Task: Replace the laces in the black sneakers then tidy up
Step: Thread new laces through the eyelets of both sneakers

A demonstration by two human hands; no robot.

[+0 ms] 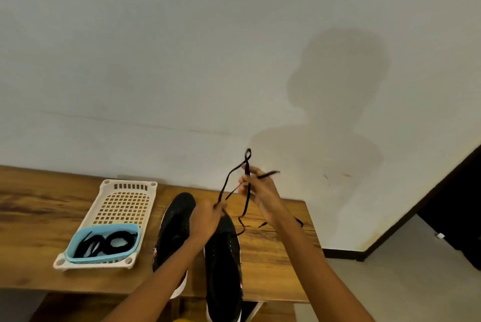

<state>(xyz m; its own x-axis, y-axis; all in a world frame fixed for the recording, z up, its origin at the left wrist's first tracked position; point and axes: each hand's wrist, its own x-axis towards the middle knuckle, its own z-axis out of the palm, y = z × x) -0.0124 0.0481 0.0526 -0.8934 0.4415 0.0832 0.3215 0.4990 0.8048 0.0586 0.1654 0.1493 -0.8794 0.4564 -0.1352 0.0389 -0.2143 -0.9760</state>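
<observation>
While both hands are up off the counter (273, 256), a black lace (247, 191) hangs strung between them. The right hand (256, 188) pinches it high, with a small loop poking up above the fingers and one tip sticking out to the side; the left hand (208, 217) grips it lower down, just above the right sneaker (223, 264). A tail of the lace trails down from the right hand onto the wood. The left sneaker (174, 228) stands just beside its partner, both toes pointing at the wall. I cannot tell whether any part of the lace is threaded through an eyelet.

Off to the left sits a white perforated tray (122, 201), and in its near end a blue tub (102, 243) holding more black laces (104, 242), coiled.

From where I stand the risk looks like a tangle. The lace crosses itself near the top, and if the two hands pull apart that crossing could tighten into a knot. The loose tail could also snag on a sneaker and drag it; both heels stick out over the near edge of the counter, so a tug toward the person might tip one off. Mixing this lace with the ones in the tub would muddle old and new.
</observation>
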